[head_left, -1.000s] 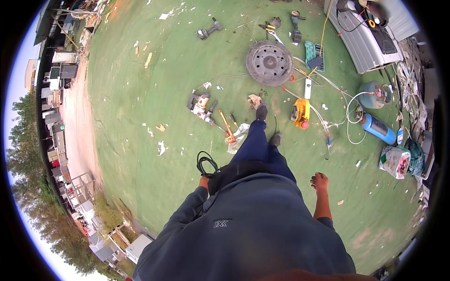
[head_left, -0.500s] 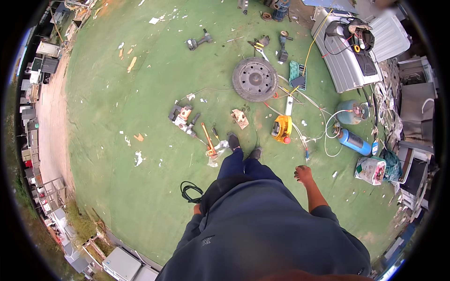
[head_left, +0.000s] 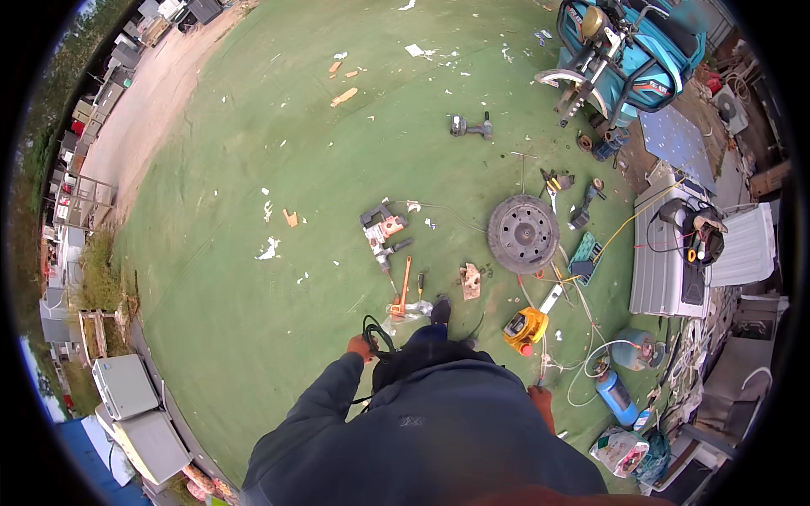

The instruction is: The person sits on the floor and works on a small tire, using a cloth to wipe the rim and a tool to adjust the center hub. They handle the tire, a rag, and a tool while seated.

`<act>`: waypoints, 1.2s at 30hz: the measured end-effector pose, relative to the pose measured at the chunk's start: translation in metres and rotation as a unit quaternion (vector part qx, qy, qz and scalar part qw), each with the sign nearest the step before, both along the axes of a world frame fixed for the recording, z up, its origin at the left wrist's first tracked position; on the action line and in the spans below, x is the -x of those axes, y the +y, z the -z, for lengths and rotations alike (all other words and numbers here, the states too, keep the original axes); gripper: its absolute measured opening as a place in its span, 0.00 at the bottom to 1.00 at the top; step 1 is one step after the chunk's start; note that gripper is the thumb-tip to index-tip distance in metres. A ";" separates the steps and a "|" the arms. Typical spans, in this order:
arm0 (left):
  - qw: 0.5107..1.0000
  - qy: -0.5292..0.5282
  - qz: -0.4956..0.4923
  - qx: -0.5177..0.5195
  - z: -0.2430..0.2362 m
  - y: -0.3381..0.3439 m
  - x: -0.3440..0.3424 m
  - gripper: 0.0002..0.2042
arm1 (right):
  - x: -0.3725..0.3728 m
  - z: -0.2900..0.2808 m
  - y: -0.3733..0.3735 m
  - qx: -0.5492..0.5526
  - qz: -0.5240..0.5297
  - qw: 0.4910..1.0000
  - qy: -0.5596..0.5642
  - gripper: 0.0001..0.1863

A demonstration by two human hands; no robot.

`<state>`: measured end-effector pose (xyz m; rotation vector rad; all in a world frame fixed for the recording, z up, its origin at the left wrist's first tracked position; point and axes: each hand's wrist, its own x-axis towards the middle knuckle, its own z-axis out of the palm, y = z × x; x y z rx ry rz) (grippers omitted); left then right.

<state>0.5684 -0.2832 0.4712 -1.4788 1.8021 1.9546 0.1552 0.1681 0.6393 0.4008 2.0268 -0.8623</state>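
My left hand (head_left: 360, 347) is closed around a coil of dark cable (head_left: 378, 332) beside my waist. To my right, my right hand (head_left: 541, 396) hangs low, partly hidden by my sleeve; its fingers are too small to read, and I see nothing in it. Close to my shoe (head_left: 440, 310) lie an orange-handled wrench (head_left: 404, 285), a screwdriver (head_left: 420, 284) and a rotary hammer drill (head_left: 386, 238). A yellow container with a red cap (head_left: 525, 327) stands ahead of my right hand. Beyond it lies a wheel (head_left: 523, 234) with a dark tyre.
A cordless impact wrench (head_left: 471, 126) and an angle grinder (head_left: 585, 205) lie farther off, near a teal tool case (head_left: 585, 256). Hoses run to a blue gas cylinder (head_left: 617, 398) on the right. A large grey appliance (head_left: 648, 261) and a blue cargo tricycle (head_left: 629, 63) stand beyond.
My view has swung left, shifting the scene rightward and downward. My left hand has come forward with the cable coil and shows more fully. The right hand appears lower, nearer my body.
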 end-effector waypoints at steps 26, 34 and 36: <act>0.908 -0.141 -0.337 -0.203 -0.101 0.126 0.009 0.12 | 0.120 -0.040 -0.106 -0.016 -0.151 0.988 0.017 0.17; 0.915 -0.073 -0.366 -0.153 -0.087 0.132 0.002 0.07 | 0.119 -0.025 -0.079 -0.079 -0.156 0.985 -0.001 0.16; 0.918 -0.057 -0.364 -0.145 -0.076 0.131 -0.002 0.08 | 0.125 -0.015 -0.077 -0.097 -0.188 0.977 0.011 0.14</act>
